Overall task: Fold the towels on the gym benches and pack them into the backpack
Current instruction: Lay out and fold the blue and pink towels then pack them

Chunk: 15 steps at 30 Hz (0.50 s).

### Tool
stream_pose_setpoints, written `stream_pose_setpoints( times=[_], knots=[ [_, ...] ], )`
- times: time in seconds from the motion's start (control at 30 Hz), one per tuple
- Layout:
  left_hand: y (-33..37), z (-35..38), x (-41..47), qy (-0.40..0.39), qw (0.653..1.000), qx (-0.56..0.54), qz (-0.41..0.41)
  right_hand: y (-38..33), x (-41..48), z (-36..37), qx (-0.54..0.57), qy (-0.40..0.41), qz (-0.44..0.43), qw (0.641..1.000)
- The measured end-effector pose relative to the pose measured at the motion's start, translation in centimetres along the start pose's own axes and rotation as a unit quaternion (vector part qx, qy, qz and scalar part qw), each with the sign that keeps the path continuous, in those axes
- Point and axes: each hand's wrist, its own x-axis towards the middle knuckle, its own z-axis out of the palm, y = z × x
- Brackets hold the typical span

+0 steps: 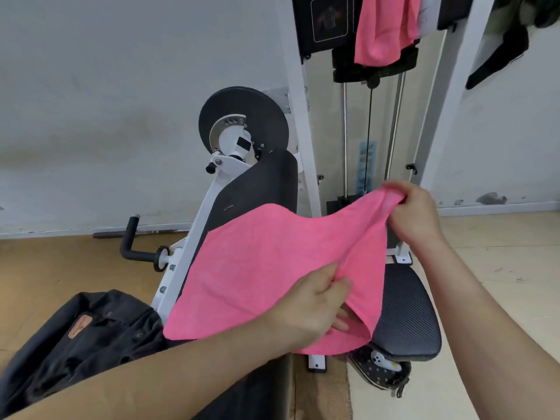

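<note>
- No words or numbers can be read.
- Brown patch on the backpack, left of the seat: mark blurred.
- Black sign above the seat: blurred drawing.

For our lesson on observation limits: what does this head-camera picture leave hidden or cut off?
Head view.
The backpack: cut by the left edge, crossed by the left forearm; open or closed unclear.
The hanging pink towel: cut by the top edge.
The bench seat: left part under the held pink towel.
The shoe: half hidden beneath the seat.
</note>
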Motion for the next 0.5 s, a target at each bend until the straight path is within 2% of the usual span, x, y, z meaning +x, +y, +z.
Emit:
stream_pose_setpoints(
  times=[0.13,0.3,0.43,0.47,0.5],
  knots=[
    [-0.4,-5.5,-3.0,0.073,0.995,-0.071,-0.026,-8.9,0.2,1.8,-0.101,-0.003,-0.104,0.989],
    [-4.8,-11.9,-7.2,0.226,0.967,-0.096,-0.068,-17.1,-2.2,10.3,-0.209,-0.102,-0.202,0.951],
    [-11.1,-15.6,-8.6,0.307,0.936,-0.020,-0.171,-17.4,-6.8,17.6,-0.231,-0.301,-0.204,0.903],
    [-12.5,-16.2,-8.7,0.310,0.931,0.012,-0.191,-16.7,-7.7,18.4,-0.231,-0.326,-0.194,0.896],
    [-13.5,-16.5,-8.8,0.307,0.927,0.061,-0.206,-15.8,-8.5,18.5,-0.225,-0.319,-0.177,0.904]
  ],
)
